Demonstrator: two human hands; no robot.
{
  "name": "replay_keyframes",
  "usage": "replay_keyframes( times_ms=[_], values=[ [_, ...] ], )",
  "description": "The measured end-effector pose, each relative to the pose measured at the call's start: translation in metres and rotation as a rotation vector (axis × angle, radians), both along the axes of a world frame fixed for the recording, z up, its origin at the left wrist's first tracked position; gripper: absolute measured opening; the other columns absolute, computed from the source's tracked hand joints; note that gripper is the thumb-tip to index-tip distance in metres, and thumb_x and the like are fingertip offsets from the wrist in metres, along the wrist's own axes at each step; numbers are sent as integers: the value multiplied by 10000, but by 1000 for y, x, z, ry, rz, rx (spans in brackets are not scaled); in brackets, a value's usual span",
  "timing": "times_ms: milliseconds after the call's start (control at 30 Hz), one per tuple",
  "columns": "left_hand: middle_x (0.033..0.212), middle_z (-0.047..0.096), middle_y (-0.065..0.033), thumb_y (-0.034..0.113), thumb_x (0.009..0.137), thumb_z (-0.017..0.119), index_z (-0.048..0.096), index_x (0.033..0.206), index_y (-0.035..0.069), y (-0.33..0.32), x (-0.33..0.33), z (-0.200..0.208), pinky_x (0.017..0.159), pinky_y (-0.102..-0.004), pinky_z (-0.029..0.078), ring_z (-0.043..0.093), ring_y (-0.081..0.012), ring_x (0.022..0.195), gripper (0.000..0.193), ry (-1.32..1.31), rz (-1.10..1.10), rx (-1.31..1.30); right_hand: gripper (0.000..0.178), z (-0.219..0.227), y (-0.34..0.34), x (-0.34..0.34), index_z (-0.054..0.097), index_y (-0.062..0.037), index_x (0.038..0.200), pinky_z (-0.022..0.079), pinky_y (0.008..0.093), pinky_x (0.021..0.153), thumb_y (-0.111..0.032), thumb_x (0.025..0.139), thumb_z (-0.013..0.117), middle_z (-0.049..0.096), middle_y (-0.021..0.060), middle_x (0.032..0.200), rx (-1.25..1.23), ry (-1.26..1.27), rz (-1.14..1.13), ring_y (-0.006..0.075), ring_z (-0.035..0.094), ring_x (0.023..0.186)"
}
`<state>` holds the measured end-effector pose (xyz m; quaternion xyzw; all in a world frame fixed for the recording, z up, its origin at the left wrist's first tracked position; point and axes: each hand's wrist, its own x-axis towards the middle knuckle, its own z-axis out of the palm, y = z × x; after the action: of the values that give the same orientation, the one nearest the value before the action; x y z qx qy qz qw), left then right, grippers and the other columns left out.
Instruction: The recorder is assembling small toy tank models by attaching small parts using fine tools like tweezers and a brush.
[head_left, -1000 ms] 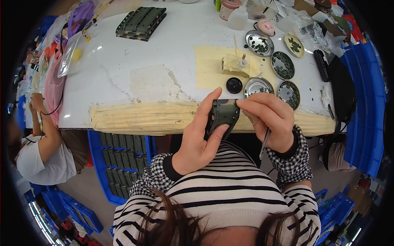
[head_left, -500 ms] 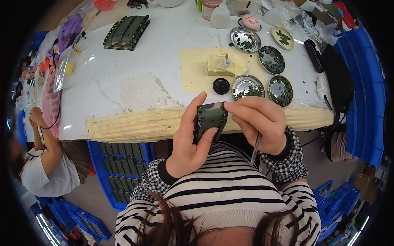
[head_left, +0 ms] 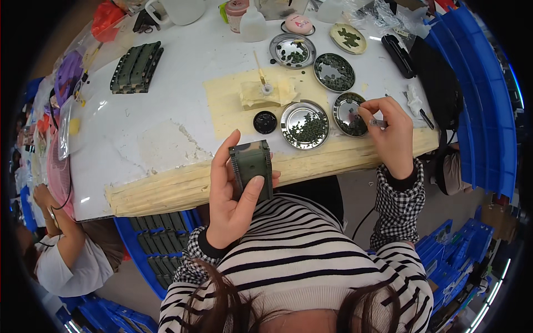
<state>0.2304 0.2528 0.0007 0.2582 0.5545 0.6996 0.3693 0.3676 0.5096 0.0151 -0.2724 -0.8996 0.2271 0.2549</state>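
- My left hand (head_left: 224, 208) grips the camouflage block (head_left: 252, 166), held before the table (head_left: 183, 89); thumb pressed on its smooth, ridge-sided face.
- My right hand (head_left: 393, 130) closes narrowly around a slim grey metal tool (head_left: 380, 124), fingertips over the right-hand dish (head_left: 345, 109); whether they pinch anything, I cannot tell.
- Round shiny dish (head_left: 294, 114) beside it: small dark-green chips (head_left: 311, 130).
- Shallow cream dish (head_left: 337, 34): flat green pieces (head_left: 350, 39).
- Small black pot (head_left: 265, 122): dark, glossy contents.
- Blue crate (head_left: 136, 258): rows of green blocks (head_left: 161, 241).
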Motion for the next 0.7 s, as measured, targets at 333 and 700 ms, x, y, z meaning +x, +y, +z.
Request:
replay_keyframes(
  times_ms=[333, 700],
  values=[
    [1286, 483, -204, 13, 972, 465, 308, 1383, 33, -3, 2, -3, 852, -330, 550, 631, -201, 988, 440, -53, 57, 102, 102, -6, 8, -10, 613, -45, 864, 495, 373, 615, -38, 772, 656, 630, 78, 839, 133, -226, 61, 292, 636, 700],
    [1093, 580, -94, 113, 997, 493, 586, 1066, -13, -6, -2, -7, 846, -274, 489, 589, -142, 936, 172, 89, -5, 1, 186, 31, -89, -47, 672, -10, 950, 480, 264, 537, 29, 771, 705, 668, 99, 788, -264, 144, 479, 198, 641, 630]
  ],
)
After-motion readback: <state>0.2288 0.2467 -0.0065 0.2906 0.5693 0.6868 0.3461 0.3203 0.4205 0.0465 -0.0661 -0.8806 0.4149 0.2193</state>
